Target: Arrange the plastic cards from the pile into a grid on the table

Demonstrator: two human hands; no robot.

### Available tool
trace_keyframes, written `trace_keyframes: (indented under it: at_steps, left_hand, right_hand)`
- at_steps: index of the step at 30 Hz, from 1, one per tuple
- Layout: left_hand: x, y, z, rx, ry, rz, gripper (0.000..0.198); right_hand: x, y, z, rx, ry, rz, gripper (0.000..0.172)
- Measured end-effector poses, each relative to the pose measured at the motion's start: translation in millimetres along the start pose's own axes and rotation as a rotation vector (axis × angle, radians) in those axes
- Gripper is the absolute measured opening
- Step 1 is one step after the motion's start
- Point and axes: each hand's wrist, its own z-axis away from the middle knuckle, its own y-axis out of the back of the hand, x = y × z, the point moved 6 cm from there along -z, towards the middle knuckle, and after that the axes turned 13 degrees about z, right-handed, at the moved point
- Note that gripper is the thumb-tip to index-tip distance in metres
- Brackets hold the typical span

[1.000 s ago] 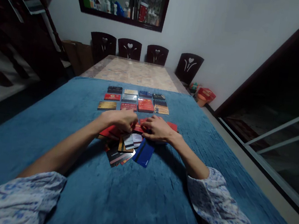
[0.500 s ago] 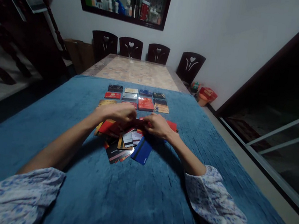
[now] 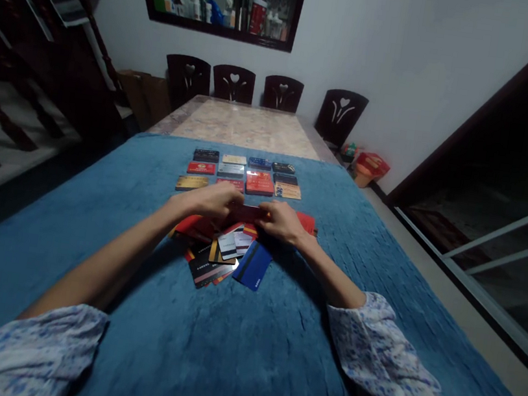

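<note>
Between my two hands is a dark red card (image 3: 249, 211), pinched at its ends and seen nearly edge-on. My left hand (image 3: 217, 199) is closed on its left end, and my right hand (image 3: 281, 220) grips the right end. Just below them lies a loose heap of bank cards: a blue card (image 3: 253, 265), two pale cards (image 3: 228, 245) and a black card (image 3: 202, 268). Red cards (image 3: 191, 226) show under my left forearm; another red piece (image 3: 307, 222) lies beside my right wrist. Whether more than one card is held, I cannot tell.
Beyond my hands, rows of sorted cards (image 3: 231, 170) include a red stack (image 3: 259, 183) and a gold card (image 3: 192, 183). A blue cloth (image 3: 69, 216) covers the near table. Several dark chairs (image 3: 233, 83) stand at the far end. An orange bin (image 3: 364, 175) is on the floor at right.
The whole view has shifted slightly. My left hand has drawn a little away from the gold card, which shows more fully. Both hands keep hold of the red card.
</note>
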Motion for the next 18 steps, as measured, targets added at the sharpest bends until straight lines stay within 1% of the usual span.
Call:
trace_keyframes:
  at_steps: [5,10,14,18]
  left_hand:
    - [-8.0,-0.8,6.7,0.127,0.002,0.064,0.024]
    - [-18.5,-1.4,14.1,0.296,0.034,0.158,0.027]
    - [-24.4,-2.8,18.3,0.423,0.064,0.213,0.023]
    - [-27.6,-8.0,17.9,0.477,0.097,0.27,0.021]
  right_hand:
    - [3.1,0.2,-0.9,0.056,-0.004,-0.106,0.014]
    - [9.6,0.8,-2.7,0.174,-0.013,-0.309,0.013]
    - [12.4,1.3,-3.7,0.241,-0.003,-0.459,0.01]
    - [13.3,0.7,-3.0,0.271,-0.004,-0.565,0.011]
